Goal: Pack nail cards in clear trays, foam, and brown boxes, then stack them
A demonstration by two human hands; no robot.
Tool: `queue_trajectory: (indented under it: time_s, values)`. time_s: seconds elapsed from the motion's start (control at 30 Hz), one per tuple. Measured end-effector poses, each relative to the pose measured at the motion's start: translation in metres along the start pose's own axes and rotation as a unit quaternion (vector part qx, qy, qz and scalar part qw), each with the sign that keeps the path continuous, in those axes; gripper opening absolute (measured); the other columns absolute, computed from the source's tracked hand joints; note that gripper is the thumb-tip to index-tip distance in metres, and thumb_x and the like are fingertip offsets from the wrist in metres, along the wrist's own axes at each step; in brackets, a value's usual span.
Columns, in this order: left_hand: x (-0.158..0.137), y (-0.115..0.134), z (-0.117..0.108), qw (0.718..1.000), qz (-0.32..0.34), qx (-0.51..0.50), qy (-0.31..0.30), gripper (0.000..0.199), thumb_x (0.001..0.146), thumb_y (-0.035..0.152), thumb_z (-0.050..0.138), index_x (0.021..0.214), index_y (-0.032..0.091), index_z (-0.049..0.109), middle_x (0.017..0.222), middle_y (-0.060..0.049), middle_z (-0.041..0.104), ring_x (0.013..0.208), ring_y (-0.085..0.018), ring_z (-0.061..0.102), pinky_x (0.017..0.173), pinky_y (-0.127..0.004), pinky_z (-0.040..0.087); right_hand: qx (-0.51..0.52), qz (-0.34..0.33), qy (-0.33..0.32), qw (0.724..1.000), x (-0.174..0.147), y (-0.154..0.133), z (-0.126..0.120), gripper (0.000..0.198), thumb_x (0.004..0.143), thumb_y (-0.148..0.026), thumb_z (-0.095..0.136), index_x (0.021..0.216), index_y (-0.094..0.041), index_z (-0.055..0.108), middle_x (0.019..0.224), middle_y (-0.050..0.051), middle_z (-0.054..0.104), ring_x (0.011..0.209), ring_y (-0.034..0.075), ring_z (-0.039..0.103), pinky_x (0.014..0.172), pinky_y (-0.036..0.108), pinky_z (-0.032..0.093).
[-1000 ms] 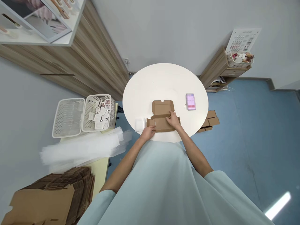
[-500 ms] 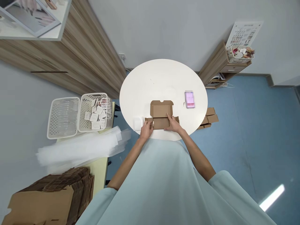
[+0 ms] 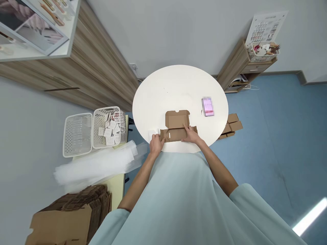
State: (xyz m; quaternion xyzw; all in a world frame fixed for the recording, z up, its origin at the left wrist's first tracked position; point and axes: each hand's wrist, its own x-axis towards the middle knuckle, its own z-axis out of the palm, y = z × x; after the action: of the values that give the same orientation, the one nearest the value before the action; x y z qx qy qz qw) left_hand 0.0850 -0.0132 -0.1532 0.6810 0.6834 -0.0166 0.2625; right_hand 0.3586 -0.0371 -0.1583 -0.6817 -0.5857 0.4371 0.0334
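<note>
A brown cardboard box (image 3: 177, 121) lies part-folded on the white oval table, its lid panel spread away from me and its end flaps sticking out at both sides. My right hand (image 3: 191, 134) grips the right end, thumb and fingers on the near panel and the fold. At the left end, my left hand (image 3: 156, 144) has its thumb against the flap, with its fingers closed about the edge. Partly under that hand lies a white packet (image 3: 152, 132), whose kind I cannot make out. A small white slot or mark shows inside the box near the left flap.
A pixelated pink phone-like object (image 3: 208, 106) lies on the right of the table (image 3: 176, 81). To the left are white baskets (image 3: 78, 134), one holding small cards, a roll of white wrap (image 3: 97, 166) and stacked flat cardboard (image 3: 63, 217). Folded boxes (image 3: 232, 126) sit low at right.
My left hand has shifted slightly left and down, onto the outer edge of the left flap, which now shows more. My right hand keeps its grip. The whole view has tilted a little.
</note>
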Motion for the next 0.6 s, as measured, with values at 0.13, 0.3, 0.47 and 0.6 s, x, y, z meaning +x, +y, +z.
queue_trajectory:
  time_s: [0.13,0.3,0.47,0.6]
  values:
    - [-0.002,0.005,-0.003,1.0,0.013,-0.01,-0.018,0.016,0.101,0.034,0.058,0.109,0.022,0.066,0.122,-0.012,0.068,0.101,-0.028,0.072,0.086,-0.037,0.053,-0.003,-0.001,-0.006,1.0,0.0,-0.002,-0.002,0.13,0.076,-0.046,0.092,0.173,-0.034,0.006,0.166,0.021,0.029,0.133,0.04,0.06,0.099,0.045,0.054]
    - [-0.006,0.024,-0.004,0.998,0.019,-0.055,-0.035,0.023,0.098,0.045,0.063,0.107,0.023,0.063,0.105,-0.009,0.075,0.097,-0.028,0.072,0.085,-0.037,0.051,-0.004,-0.004,-0.016,1.0,-0.001,-0.004,-0.005,0.142,0.068,-0.054,0.097,0.173,-0.034,0.004,0.169,0.023,0.024,0.133,0.042,0.061,0.101,0.046,0.053]
    - [-0.004,0.037,0.004,0.994,0.043,-0.097,-0.029,0.032,0.1,0.053,0.061,0.111,0.022,0.061,0.117,-0.01,0.075,0.098,-0.026,0.072,0.086,-0.036,0.051,-0.007,-0.004,-0.016,1.0,-0.002,-0.004,-0.006,0.142,0.069,-0.052,0.097,0.173,-0.034,0.002,0.17,0.024,0.023,0.132,0.041,0.062,0.1,0.046,0.054]
    - [0.003,0.04,0.012,0.995,0.028,-0.096,-0.031,0.022,0.1,0.036,0.061,0.116,0.02,0.059,0.115,-0.01,0.075,0.103,-0.027,0.071,0.088,-0.036,0.051,-0.004,-0.007,-0.015,1.0,-0.002,-0.005,-0.005,0.144,0.067,-0.052,0.098,0.173,-0.034,0.002,0.172,0.025,0.018,0.136,0.043,0.059,0.101,0.049,0.054]
